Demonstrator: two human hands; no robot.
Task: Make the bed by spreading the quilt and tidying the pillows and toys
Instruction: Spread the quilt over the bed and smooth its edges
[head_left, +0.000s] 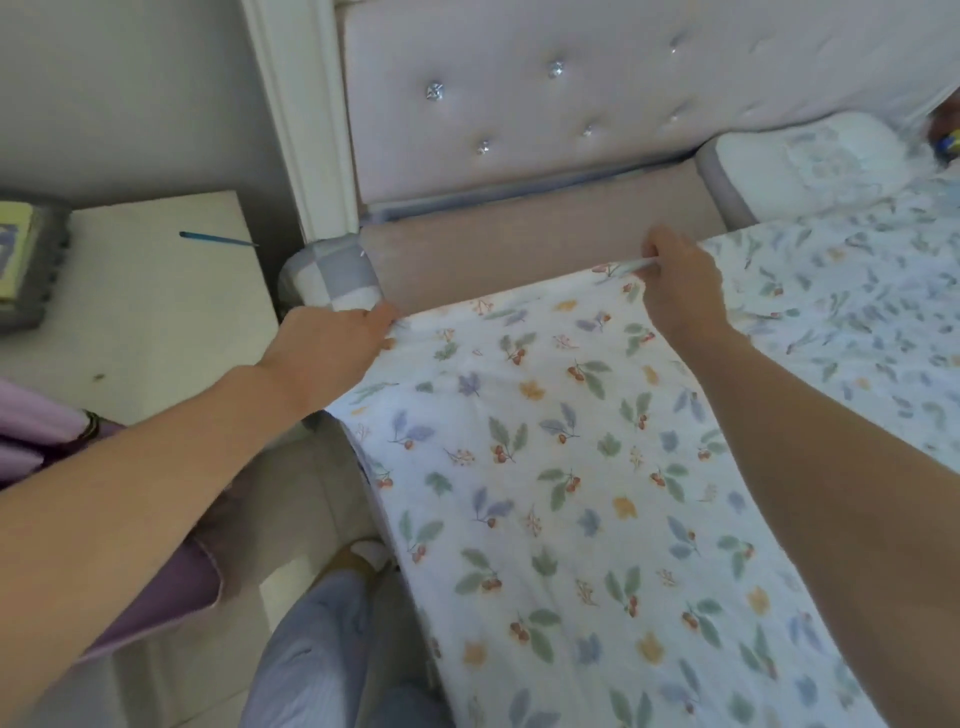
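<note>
A white quilt (561, 467) printed with leaves and berries lies over the near side of the bed. My left hand (332, 348) pinches its top left corner at the bed's edge. Further right, my right hand (680, 286) grips the quilt's top hem, lifted slightly. Beyond the hem a strip of bare beige mattress (519, 249) shows. A white pillow (800, 161) with a faint pattern rests against the headboard at the upper right. At the far right edge a small colourful toy (948, 137) is partly cut off.
A padded, buttoned headboard (571, 93) rises behind the bed. A white bedside table (156, 291) on the left holds a blue pen (215, 239) and a grey box (26, 260). Purple fabric (47, 441) lies at the lower left. My legs stand on the floor beside the bed.
</note>
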